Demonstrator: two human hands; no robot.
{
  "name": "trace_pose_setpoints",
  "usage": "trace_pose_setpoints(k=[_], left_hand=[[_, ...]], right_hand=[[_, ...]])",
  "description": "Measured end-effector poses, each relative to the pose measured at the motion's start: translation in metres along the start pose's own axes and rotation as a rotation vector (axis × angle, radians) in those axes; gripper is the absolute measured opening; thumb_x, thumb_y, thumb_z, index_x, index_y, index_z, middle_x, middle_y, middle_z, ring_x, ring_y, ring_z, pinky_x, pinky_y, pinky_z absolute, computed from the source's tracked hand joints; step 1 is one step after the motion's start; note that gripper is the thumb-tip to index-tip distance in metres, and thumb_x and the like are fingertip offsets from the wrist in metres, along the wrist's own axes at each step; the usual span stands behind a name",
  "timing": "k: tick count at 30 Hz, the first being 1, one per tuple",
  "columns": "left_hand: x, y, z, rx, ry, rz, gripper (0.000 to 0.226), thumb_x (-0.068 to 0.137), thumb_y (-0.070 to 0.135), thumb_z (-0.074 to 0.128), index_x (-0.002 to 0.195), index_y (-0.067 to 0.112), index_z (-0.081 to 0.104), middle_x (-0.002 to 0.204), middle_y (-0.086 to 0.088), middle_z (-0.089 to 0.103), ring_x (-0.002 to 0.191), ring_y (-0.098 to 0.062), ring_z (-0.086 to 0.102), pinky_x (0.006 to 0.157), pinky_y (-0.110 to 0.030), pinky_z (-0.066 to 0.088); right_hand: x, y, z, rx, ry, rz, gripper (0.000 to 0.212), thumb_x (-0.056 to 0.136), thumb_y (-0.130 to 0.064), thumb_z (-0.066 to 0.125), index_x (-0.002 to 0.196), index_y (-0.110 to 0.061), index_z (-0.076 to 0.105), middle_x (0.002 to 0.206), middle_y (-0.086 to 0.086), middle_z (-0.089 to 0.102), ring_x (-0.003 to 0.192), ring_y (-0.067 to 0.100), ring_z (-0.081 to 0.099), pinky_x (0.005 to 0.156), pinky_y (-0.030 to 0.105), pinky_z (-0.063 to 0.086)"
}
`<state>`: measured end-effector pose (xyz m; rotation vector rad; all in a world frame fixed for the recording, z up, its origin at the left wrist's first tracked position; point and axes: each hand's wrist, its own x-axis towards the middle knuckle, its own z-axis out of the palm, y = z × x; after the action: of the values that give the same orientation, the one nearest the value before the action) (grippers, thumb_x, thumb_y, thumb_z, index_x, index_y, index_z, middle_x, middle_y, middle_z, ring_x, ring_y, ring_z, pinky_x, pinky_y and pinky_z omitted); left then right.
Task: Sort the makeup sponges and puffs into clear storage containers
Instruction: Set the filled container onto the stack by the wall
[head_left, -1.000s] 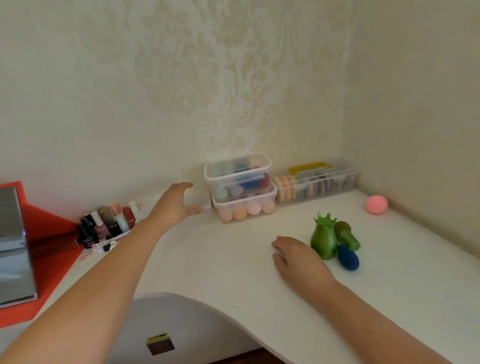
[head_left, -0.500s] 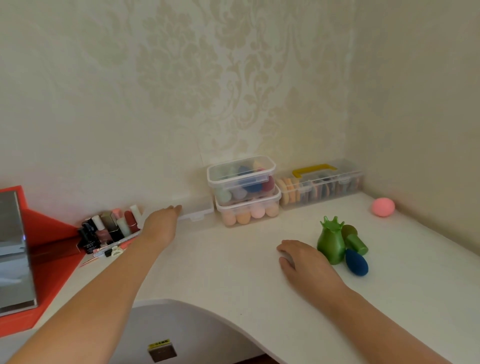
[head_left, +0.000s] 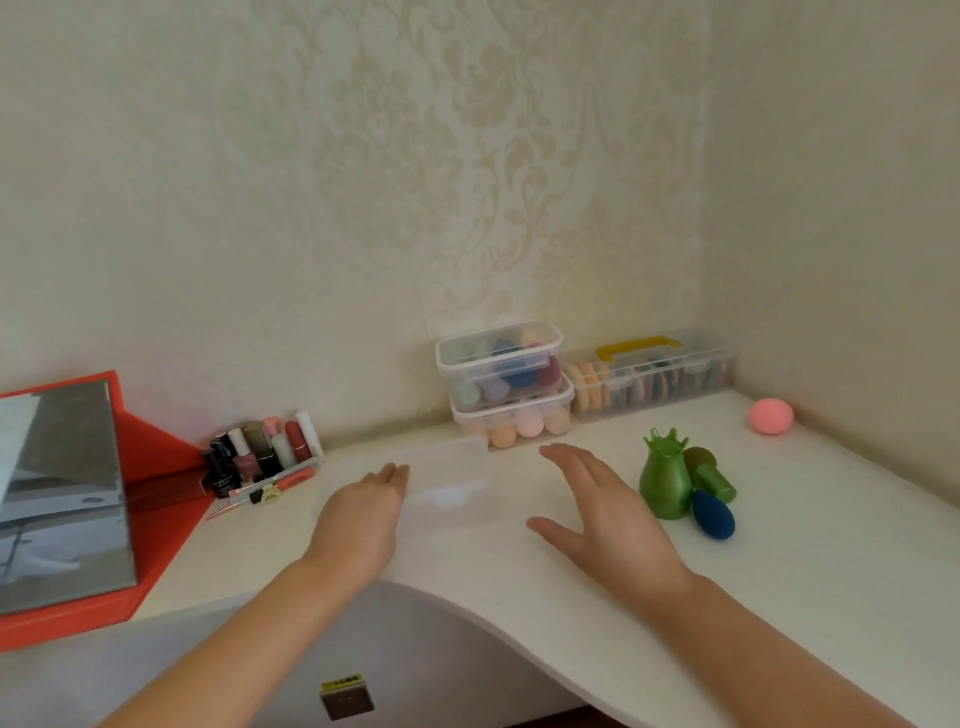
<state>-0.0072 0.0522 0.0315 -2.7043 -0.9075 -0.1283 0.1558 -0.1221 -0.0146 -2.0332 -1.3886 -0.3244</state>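
Mostly sorted already; loose pieces left at right of frame.

Centre frame: left hand (head_left: 363, 514) and right hand (head_left: 602, 514) wide, fingers straight, palms facing across a faint empty clear container (head_left: 447, 486); contact lost to blur. Behind, against the wall: two stacked clear boxes (head_left: 506, 384) full of sponges, lids on; alongside, long clear case (head_left: 654, 376) packed with puffs. Still out on the desk: pink sponge (head_left: 771, 415) far right, blue sponge (head_left: 714, 514) and olive sponge (head_left: 709, 475) touching a green holder (head_left: 666, 483). Judged near the end, about three pieces to go.
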Motion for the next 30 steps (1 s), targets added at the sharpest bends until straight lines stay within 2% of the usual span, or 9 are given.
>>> trace_pose_setpoints(k=[5, 8, 10, 12, 14, 17, 22, 26, 30], left_hand=[[-0.037, 0.047, -0.018, -0.140, 0.062, 0.175, 0.066, 0.092, 0.003, 0.037, 0.151, 0.017, 0.011, 0.159, 0.001, 0.013, 0.142, -0.011, 0.023, 0.111, -0.020, 0.019], [-0.037, 0.051, -0.017, -0.195, 0.060, 0.236, 0.065, 0.095, 0.014, 0.043, 0.151, 0.021, 0.012, 0.159, 0.007, 0.008, 0.143, -0.007, 0.017, 0.112, -0.017, 0.014], [-0.036, 0.044, -0.016, -0.175, 0.034, 0.227, 0.065, 0.095, 0.017, 0.047, 0.151, 0.023, 0.014, 0.159, 0.007, 0.005, 0.144, -0.010, 0.017, 0.113, -0.021, 0.017], [-0.035, 0.037, -0.018, -0.120, 0.012, 0.209, 0.064, 0.096, 0.023, 0.049, 0.151, 0.025, 0.016, 0.159, 0.003, 0.013, 0.143, -0.014, 0.021, 0.113, -0.025, 0.022], [-0.033, 0.034, -0.021, -0.061, -0.020, 0.206, 0.061, 0.096, 0.031, 0.049, 0.150, 0.021, 0.023, 0.155, 0.001, 0.025, 0.140, -0.016, 0.030, 0.110, -0.027, 0.028], [-0.023, 0.033, -0.024, 0.081, -0.083, 0.255, 0.053, 0.095, 0.034, 0.049, 0.141, 0.011, 0.037, 0.144, -0.007, 0.044, 0.127, -0.024, 0.047, 0.101, -0.032, 0.040], [-0.015, 0.031, -0.022, 0.245, -0.103, 0.339, 0.044, 0.095, 0.028, 0.042, 0.133, 0.005, 0.041, 0.128, -0.013, 0.054, 0.105, -0.034, 0.057, 0.082, -0.039, 0.043], [-0.018, 0.033, -0.020, 0.295, -0.067, 0.388, 0.040, 0.094, 0.021, 0.037, 0.130, 0.003, 0.044, 0.121, -0.015, 0.056, 0.099, -0.036, 0.058, 0.067, -0.035, 0.033], [-0.020, 0.030, -0.024, 0.268, -0.038, 0.408, 0.041, 0.092, 0.025, 0.039, 0.127, 0.004, 0.048, 0.112, -0.016, 0.063, 0.095, -0.036, 0.059, 0.070, -0.036, 0.039]], right_hand=[[-0.002, -0.012, -0.002, -0.228, -0.115, -0.207, 0.071, 0.076, -0.065, 0.044, 0.130, -0.020, 0.054, 0.133, 0.001, 0.058, 0.122, 0.018, 0.055, 0.107, 0.037, 0.030], [-0.003, -0.012, -0.008, -0.277, -0.116, -0.212, 0.064, 0.075, -0.065, 0.045, 0.115, -0.021, 0.068, 0.117, -0.003, 0.068, 0.106, 0.014, 0.066, 0.100, 0.032, 0.037], [-0.004, -0.020, -0.019, -0.284, -0.178, -0.204, 0.063, 0.079, -0.058, 0.057, 0.126, -0.017, 0.061, 0.129, 0.002, 0.061, 0.117, 0.016, 0.060, 0.105, 0.027, 0.035], [0.000, -0.031, -0.027, -0.336, -0.315, -0.146, 0.065, 0.088, -0.048, 0.056, 0.142, -0.015, 0.041, 0.145, 0.006, 0.043, 0.132, 0.022, 0.042, 0.106, 0.030, 0.037], [0.005, -0.044, -0.031, -0.527, -0.425, -0.113, 0.055, 0.093, -0.038, 0.053, 0.139, -0.010, 0.039, 0.137, 0.010, 0.043, 0.123, 0.026, 0.044, 0.089, 0.034, 0.043], [0.011, -0.055, -0.027, -0.705, -0.481, -0.194, 0.026, 0.095, -0.014, 0.052, 0.119, -0.004, 0.054, 0.115, 0.012, 0.055, 0.102, 0.029, 0.057, 0.066, 0.033, 0.037], [0.019, -0.061, -0.030, -0.785, -0.616, -0.318, 0.019, 0.089, 0.004, 0.049, 0.104, 0.001, 0.060, 0.107, 0.016, 0.058, 0.097, 0.032, 0.057, 0.064, 0.032, 0.038], [0.013, -0.063, -0.035, -0.827, -0.618, -0.388, 0.024, 0.087, 0.010, 0.048, 0.108, 0.004, 0.058, 0.103, 0.017, 0.059, 0.076, 0.026, 0.046, 0.049, 0.029, 0.031], [0.011, -0.065, -0.051, -0.756, -0.629, -0.347, 0.021, 0.089, 0.004, 0.045, 0.103, 0.000, 0.059, 0.085, 0.010, 0.055, 0.066, 0.023, 0.046, 0.047, 0.026, 0.028]])
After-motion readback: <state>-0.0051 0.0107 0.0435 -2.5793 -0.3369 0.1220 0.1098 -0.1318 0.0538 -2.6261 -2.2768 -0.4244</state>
